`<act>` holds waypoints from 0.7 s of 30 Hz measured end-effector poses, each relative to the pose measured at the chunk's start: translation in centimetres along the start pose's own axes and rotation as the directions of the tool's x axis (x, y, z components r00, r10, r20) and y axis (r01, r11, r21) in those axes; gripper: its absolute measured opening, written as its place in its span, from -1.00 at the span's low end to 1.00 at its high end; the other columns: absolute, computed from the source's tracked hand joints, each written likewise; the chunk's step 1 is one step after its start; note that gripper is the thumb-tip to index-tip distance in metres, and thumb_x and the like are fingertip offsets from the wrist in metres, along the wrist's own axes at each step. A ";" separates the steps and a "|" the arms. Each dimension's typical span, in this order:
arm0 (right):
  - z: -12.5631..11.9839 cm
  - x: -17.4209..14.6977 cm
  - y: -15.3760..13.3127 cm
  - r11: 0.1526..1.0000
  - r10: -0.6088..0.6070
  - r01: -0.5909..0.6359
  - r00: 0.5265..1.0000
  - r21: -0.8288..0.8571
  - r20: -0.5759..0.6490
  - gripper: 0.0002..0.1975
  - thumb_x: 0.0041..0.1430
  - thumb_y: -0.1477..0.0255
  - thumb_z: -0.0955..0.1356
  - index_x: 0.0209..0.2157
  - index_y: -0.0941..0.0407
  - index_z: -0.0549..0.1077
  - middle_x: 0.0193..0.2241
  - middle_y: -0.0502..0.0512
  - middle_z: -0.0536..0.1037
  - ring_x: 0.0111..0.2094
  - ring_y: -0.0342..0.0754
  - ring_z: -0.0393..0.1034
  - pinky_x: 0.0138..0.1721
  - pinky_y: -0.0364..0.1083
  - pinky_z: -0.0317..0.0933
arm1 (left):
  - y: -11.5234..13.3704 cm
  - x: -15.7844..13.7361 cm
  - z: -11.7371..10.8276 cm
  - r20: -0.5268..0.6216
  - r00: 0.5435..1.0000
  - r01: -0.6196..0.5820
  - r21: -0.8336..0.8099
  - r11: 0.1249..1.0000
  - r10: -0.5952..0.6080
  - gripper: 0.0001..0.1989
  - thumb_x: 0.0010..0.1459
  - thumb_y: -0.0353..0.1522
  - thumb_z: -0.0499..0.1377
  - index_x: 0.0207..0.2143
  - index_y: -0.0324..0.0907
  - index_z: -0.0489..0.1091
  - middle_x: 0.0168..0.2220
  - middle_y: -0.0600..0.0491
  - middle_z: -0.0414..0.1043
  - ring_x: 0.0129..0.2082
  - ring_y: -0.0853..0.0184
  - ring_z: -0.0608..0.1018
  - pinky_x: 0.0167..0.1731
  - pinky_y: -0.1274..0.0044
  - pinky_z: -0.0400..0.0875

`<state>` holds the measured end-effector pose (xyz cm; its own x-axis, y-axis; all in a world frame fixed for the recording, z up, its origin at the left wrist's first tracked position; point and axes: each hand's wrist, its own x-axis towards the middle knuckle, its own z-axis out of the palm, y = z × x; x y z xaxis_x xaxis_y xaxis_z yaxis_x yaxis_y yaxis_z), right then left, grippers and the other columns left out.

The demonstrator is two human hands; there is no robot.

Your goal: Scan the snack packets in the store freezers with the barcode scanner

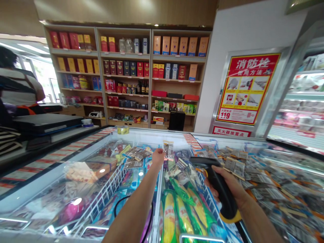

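My left hand [158,156] reaches to the far part of the open freezer, fingers pinched on the edge of a small clear wrapped ice-cream packet [168,151] held upright. My right hand [229,182] wraps the grip of a black and yellow barcode scanner [222,190], its head turned left toward the packet. Beneath my hands, corn-shaped packs [170,212] in green and yellow wrappers lie in a white wire basket. Grey-and-white packets [138,153] are heaped left of my left hand. A black cable [117,202] passes under my left forearm.
Glass lids cover the freezer at left; more packets [283,189] fill the right section. Wire basket dividers [106,192] run lengthwise. Shelves with boxes [125,69] stand behind, beside a red fire-hydrant sign [249,87]. A person [19,84] is at far left, near a black counter device [47,122].
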<state>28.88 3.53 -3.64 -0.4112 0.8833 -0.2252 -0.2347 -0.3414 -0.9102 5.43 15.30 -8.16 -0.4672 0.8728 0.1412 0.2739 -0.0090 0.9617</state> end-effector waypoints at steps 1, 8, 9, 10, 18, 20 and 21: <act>-0.1 0.1 0.1 1.000 -0.004 0.004 1.000 0.011 0.000 -0.59 0.06 0.24 0.14 -0.59 0.24 0.37 -0.79 0.06 0.37 -0.83 -0.20 0.21 -0.82 -0.21 0.16 | 0.0 0.0 0.0 0.001 1.000 -0.002 -0.009 1.000 0.002 -0.84 -0.20 -0.50 0.08 -0.44 -0.27 0.31 -0.49 0.06 0.37 -0.47 0.42 0.41 -0.52 0.65 0.21; -0.5 0.2 0.1 0.998 -0.020 0.022 0.999 0.061 -0.027 -0.70 0.04 0.26 0.19 -0.51 0.21 0.36 -0.72 0.04 0.41 -0.81 -0.19 0.23 -0.83 -0.20 0.16 | 0.0 0.0 0.0 -0.018 1.000 0.006 -0.018 1.000 -0.006 -0.83 -0.21 -0.51 0.10 -0.44 -0.27 0.30 -0.48 0.05 0.37 -0.47 0.42 0.41 -0.51 0.65 0.21; -0.6 0.1 -0.2 0.997 -0.024 0.027 0.999 0.075 -0.041 -0.71 0.03 0.26 0.19 -0.50 0.20 0.36 -0.71 0.03 0.41 -0.81 -0.19 0.22 -0.83 -0.20 0.16 | 0.0 0.1 0.0 -0.017 1.000 0.012 -0.029 1.000 -0.012 -0.84 -0.21 -0.51 0.10 -0.44 -0.27 0.30 -0.48 0.05 0.37 -0.47 0.42 0.41 -0.51 0.65 0.21; -0.8 -0.1 -0.5 0.995 -0.037 0.042 0.998 0.093 -0.058 -0.72 0.03 0.27 0.19 -0.49 0.19 0.36 -0.69 0.03 0.41 -0.80 -0.20 0.22 -0.83 -0.21 0.16 | 0.0 0.1 0.1 -0.017 1.000 0.020 -0.044 0.999 -0.020 -0.84 -0.20 -0.50 0.10 -0.44 -0.26 0.30 -0.48 0.05 0.37 -0.47 0.42 0.41 -0.52 0.65 0.21; -4.9 -2.4 -3.0 0.939 -0.220 0.273 0.944 0.208 -0.245 -0.78 -0.03 0.32 0.23 -0.47 0.17 0.38 -0.65 0.04 0.39 -0.75 -0.20 0.20 -0.77 -0.19 0.17 | 1.9 -1.2 4.2 0.071 0.997 0.040 -0.140 0.989 -0.030 -0.83 -0.19 -0.49 0.11 -0.42 -0.25 0.30 -0.49 0.06 0.36 -0.53 0.46 0.39 -0.57 0.66 0.20; -6.2 -2.8 -3.3 0.921 -0.250 0.325 0.917 0.216 -0.311 -0.79 -0.04 0.33 0.23 -0.49 0.16 0.39 -0.65 0.05 0.39 -0.73 -0.19 0.21 -0.76 -0.18 0.16 | 2.9 -2.0 6.1 0.128 0.992 0.038 -0.137 0.990 -0.020 -0.83 -0.17 -0.49 0.10 -0.40 -0.25 0.30 -0.47 0.05 0.36 -0.55 0.47 0.39 -0.58 0.66 0.20; -6.8 -3.0 -3.4 0.914 -0.256 0.341 0.905 0.220 -0.340 -0.80 -0.05 0.33 0.24 -0.50 0.16 0.39 -0.65 0.06 0.40 -0.73 -0.18 0.21 -0.75 -0.18 0.16 | 3.4 -2.4 7.2 0.156 0.988 0.036 -0.128 0.991 -0.015 -0.82 -0.16 -0.48 0.10 -0.39 -0.25 0.30 -0.46 0.04 0.37 -0.54 0.47 0.39 -0.57 0.66 0.20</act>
<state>36.87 4.20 -2.25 -0.0130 0.9959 -0.0891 -0.5487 -0.0816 -0.8320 13.53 16.67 -6.88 -0.3342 0.9384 0.0879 0.1476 -0.0400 0.9882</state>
